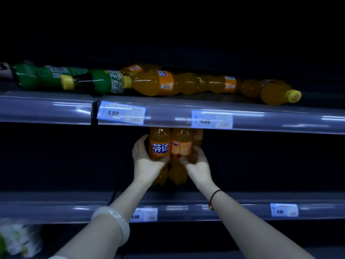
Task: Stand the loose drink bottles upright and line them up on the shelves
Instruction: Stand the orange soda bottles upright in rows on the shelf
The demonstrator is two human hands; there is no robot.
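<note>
Standing on the grey middle shelf [56, 208], one orange plastic soda bottle [159, 146] is gripped by the left hand [147, 157] and its touching twin [182, 144] by the right hand [198, 162], seemingly to square them into line, while other bottles [155, 83] lie flat above.

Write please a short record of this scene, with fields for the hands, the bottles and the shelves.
left hand: grips left orange bottle, upright on middle shelf
right hand: grips right orange bottle, upright beside it
upper shelf: green bottles and lying orange bottles, all on their sides
not yet done: standing those up
</note>
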